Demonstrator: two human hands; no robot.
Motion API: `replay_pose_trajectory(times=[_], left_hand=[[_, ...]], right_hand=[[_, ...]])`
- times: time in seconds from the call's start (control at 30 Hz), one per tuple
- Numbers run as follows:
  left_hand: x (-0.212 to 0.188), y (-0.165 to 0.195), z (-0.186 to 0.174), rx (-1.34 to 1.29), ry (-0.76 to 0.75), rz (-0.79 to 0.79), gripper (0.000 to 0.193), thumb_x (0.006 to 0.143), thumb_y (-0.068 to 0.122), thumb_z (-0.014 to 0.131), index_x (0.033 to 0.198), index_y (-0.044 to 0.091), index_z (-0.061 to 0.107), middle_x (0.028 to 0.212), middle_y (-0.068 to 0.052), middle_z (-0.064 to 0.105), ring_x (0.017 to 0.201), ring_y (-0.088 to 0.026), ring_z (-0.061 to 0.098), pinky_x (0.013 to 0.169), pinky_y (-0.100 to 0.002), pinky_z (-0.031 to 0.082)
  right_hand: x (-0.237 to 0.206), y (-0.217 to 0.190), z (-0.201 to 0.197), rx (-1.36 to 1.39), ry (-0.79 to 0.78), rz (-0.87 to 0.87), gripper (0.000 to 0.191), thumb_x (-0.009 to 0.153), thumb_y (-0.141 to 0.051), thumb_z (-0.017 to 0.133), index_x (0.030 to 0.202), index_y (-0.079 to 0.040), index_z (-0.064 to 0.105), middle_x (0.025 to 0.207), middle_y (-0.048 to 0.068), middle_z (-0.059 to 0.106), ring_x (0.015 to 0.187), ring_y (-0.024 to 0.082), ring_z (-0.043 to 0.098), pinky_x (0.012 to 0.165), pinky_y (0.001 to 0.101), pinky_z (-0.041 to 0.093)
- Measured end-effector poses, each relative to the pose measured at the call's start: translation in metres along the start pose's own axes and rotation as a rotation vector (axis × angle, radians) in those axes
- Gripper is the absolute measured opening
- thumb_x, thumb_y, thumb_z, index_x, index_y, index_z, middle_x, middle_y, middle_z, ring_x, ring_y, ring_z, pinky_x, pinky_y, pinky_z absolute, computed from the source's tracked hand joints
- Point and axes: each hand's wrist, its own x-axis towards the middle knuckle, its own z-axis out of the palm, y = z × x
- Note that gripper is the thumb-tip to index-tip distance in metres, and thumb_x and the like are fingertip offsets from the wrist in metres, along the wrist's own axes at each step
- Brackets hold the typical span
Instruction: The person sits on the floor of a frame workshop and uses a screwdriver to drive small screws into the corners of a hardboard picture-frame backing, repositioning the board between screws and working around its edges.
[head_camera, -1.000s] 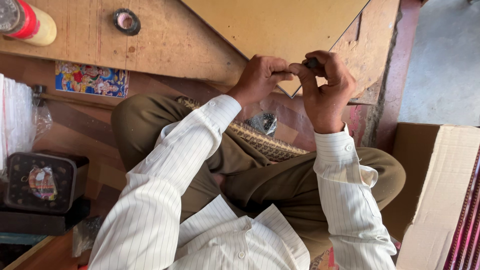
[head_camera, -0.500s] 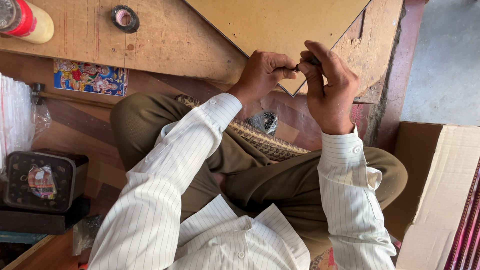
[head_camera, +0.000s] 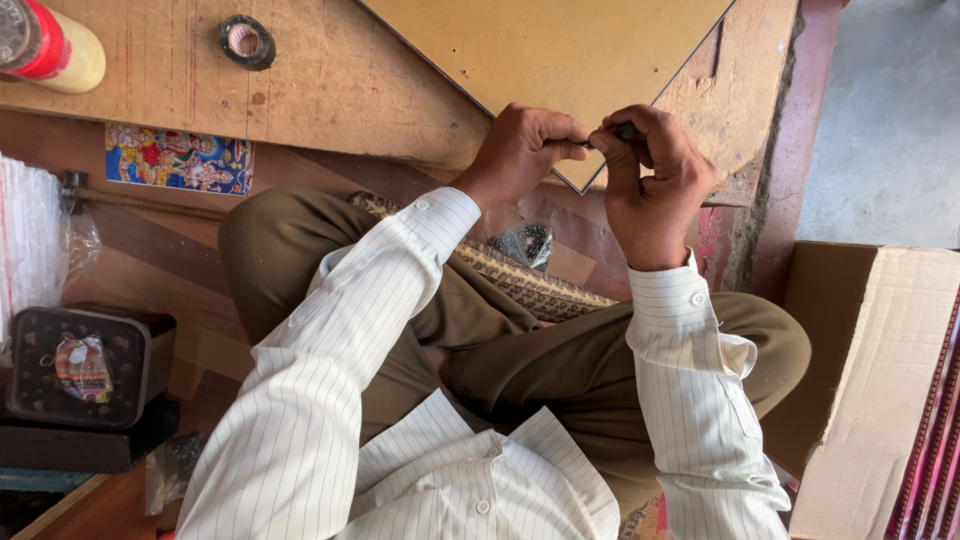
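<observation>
I sit cross-legged in brown trousers and a white striped shirt, both hands raised at the near corner of a tan board (head_camera: 545, 60) that lies on a low wooden table (head_camera: 330, 90). My left hand (head_camera: 525, 145) is closed, its fingertips pinching something thin that meets my right hand. My right hand (head_camera: 655, 175) is curled around a small dark object (head_camera: 625, 130), mostly hidden by the fingers. The two hands touch at the fingertips just above the board's corner.
A roll of black tape (head_camera: 246, 41) and a yellow bottle with a red cap (head_camera: 50, 50) lie on the table. A dark tin (head_camera: 85, 365) sits at my left, a cardboard box (head_camera: 870, 370) at my right, a small plastic bag (head_camera: 528, 243) by my knee.
Both hands have stayed together at the board's corner, shifting slightly. The right hand's fingers have curled further over the small dark object.
</observation>
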Motion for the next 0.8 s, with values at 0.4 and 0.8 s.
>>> replay_pose_trajectory(times=[0.4,0.8], left_hand=[[-0.001,0.0,-0.003,0.031,0.017,0.022,0.012,0.087,0.01,0.079,0.099,0.008,0.079,0.092,-0.007,0.081,0.081,-0.015,0.079,0.073,-0.03,0.063],[-0.002,-0.002,-0.001,0.146,-0.005,0.07,0.012,0.088,0.013,0.08,0.099,0.009,0.08,0.094,-0.008,0.08,0.082,-0.019,0.079,0.073,-0.033,0.063]], right_hand=[[0.014,-0.012,-0.009,-0.126,-0.091,-0.206,0.028,0.101,0.01,0.07,0.127,0.002,0.066,0.114,0.018,0.073,0.103,0.023,0.075,0.087,0.0325,0.062],[0.0,-0.008,0.006,-0.079,0.099,-0.025,0.017,0.098,0.011,0.076,0.108,-0.001,0.07,0.092,0.009,0.071,0.082,0.013,0.071,0.074,0.0245,0.056]])
